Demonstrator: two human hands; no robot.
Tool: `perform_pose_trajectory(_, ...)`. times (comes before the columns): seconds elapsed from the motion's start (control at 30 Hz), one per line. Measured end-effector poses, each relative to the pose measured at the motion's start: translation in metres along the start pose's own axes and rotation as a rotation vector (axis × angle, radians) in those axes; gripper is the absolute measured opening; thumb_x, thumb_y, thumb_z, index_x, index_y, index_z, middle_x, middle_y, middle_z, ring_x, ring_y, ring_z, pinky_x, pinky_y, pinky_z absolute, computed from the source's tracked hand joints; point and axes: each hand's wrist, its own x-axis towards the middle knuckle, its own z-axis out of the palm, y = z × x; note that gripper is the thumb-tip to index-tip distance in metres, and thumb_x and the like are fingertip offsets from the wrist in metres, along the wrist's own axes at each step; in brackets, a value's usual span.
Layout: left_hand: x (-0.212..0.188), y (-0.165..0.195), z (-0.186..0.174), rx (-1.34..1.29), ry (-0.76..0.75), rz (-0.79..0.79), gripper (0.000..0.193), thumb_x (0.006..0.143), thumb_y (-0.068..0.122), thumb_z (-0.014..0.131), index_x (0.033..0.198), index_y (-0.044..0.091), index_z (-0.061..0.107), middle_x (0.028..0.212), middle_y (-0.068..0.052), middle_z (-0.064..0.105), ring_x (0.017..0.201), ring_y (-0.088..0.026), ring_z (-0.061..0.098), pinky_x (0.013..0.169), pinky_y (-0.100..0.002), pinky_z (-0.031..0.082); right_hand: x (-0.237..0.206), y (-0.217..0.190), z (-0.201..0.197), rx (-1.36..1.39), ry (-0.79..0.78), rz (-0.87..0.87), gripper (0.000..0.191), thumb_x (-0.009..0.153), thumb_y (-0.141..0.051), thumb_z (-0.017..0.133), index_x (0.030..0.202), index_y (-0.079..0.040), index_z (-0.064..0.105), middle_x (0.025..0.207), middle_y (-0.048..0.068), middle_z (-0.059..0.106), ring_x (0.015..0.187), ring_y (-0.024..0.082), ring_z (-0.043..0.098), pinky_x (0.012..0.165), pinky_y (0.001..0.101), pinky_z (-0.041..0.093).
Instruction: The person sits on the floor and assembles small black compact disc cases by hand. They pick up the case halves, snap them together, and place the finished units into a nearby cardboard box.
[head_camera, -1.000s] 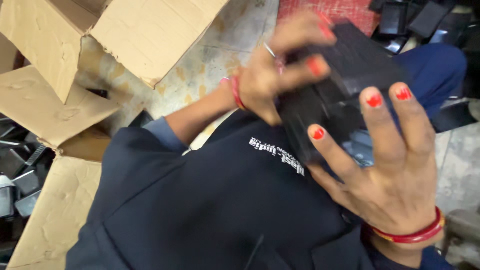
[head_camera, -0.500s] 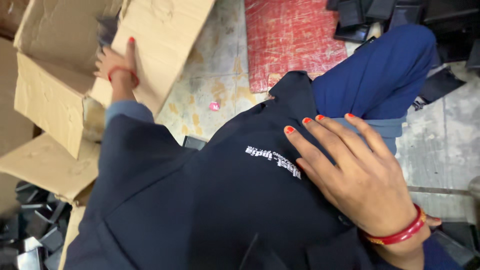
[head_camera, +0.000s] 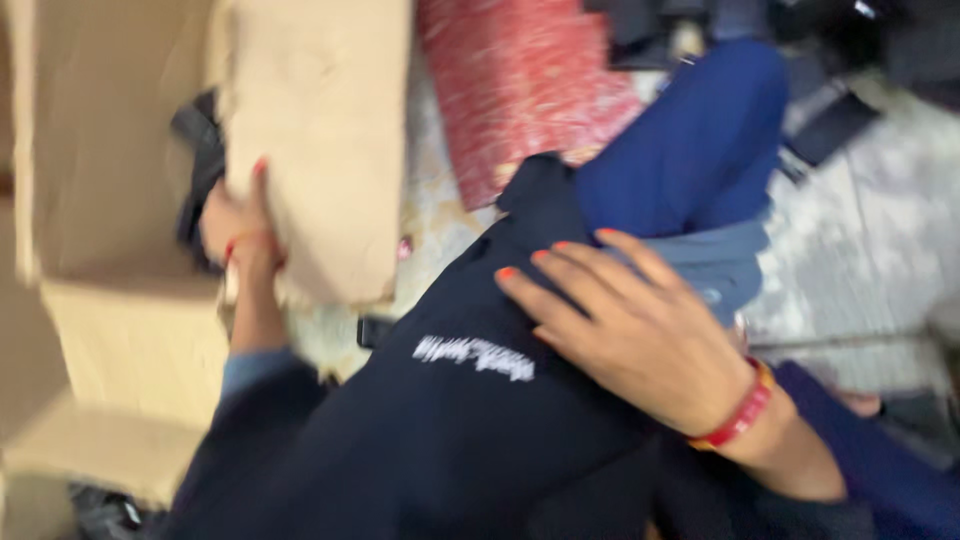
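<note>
The left hand (head_camera: 232, 222) reached into the open cardboard box (head_camera: 130, 180), beside its hanging flap (head_camera: 320, 140); blur hid whether its fingers gripped the black item (head_camera: 200, 150) lying inside the box. The right hand (head_camera: 640, 330) lay open and flat, holding nothing, on the dark jacket (head_camera: 440, 420) over the lap, near the blue trouser knee (head_camera: 700, 140) and red mat (head_camera: 520, 80).

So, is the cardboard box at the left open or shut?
Open. The cardboard box has a flap standing up, and the left hand reaches past it toward something dark inside.
</note>
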Motion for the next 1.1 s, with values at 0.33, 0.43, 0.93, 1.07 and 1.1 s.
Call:
perform_pose_trajectory(0.33, -0.057, 0.065, -0.026, -0.521, 0.041, 0.139, 0.062, 0.101, 0.029, 0.079, 0.146, 0.004, 0.044, 0.089, -0.029, 0.052, 0.077, -0.040, 0.048, 0.064, -0.051, 0.038, -0.028, 0.046, 0.034, -0.048, 0.136, 0.230, 0.044, 0.096, -0.021, 0.058, 0.139, -0.016, 0.060, 0.098, 0.002, 0.064, 0.096, 0.020, 0.062, 0.100, 0.0433, 0.046)
perform_pose_trajectory(0.43, -0.073, 0.163, -0.014, -0.377, 0.332, 0.925, 0.046, 0.101, 0.021, 0.081, 0.128, -0.009, 0.059, 0.120, -0.023, 0.066, 0.114, -0.036, 0.061, 0.101, -0.046, 0.047, -0.037, 0.070, 0.041, -0.054, 0.077, 0.370, 0.058, 0.083, -0.034, 0.067, 0.138, -0.015, 0.060, 0.096, 0.003, 0.065, 0.097, 0.022, 0.063, 0.098, 0.0433, 0.047)
perform_pose_trajectory(0.93, -0.398, 0.629, 0.176, -0.119, -0.584, 1.746, 0.064, 0.078, 0.068, 0.078, 0.103, 0.009, 0.072, 0.093, -0.016, 0.074, 0.086, -0.035, 0.071, 0.071, -0.047, 0.055, -0.282, 0.166, 0.118, 0.558, 1.026, 1.369, 0.046, 0.096, -0.008, 0.067, 0.142, -0.006, 0.059, 0.116, 0.011, 0.075, 0.108, 0.021, 0.069, 0.096, 0.0335, 0.053)
perform_pose_trajectory(1.07, -0.390, 0.610, 0.190, -0.251, -0.789, 1.742, 0.037, 0.082, 0.046, 0.080, 0.097, 0.013, 0.075, 0.091, -0.011, 0.076, 0.086, -0.031, 0.072, 0.074, -0.044, 0.055, -0.299, 0.203, 0.148, 0.510, 1.190, 1.253, 0.051, 0.099, -0.009, 0.068, 0.147, -0.004, 0.052, 0.133, 0.015, 0.065, 0.122, 0.021, 0.064, 0.103, 0.0351, 0.051)
perform_pose_trajectory(1.1, -0.388, 0.602, 0.190, -0.339, -0.800, 1.790, 0.035, 0.082, 0.043, 0.081, 0.098, 0.012, 0.074, 0.090, -0.010, 0.076, 0.084, -0.030, 0.072, 0.072, -0.043, 0.055, -0.296, 0.212, 0.155, 0.462, 1.212, 1.215, 0.055, 0.099, -0.011, 0.070, 0.148, -0.003, 0.048, 0.139, 0.016, 0.060, 0.126, 0.022, 0.062, 0.106, 0.0361, 0.051)
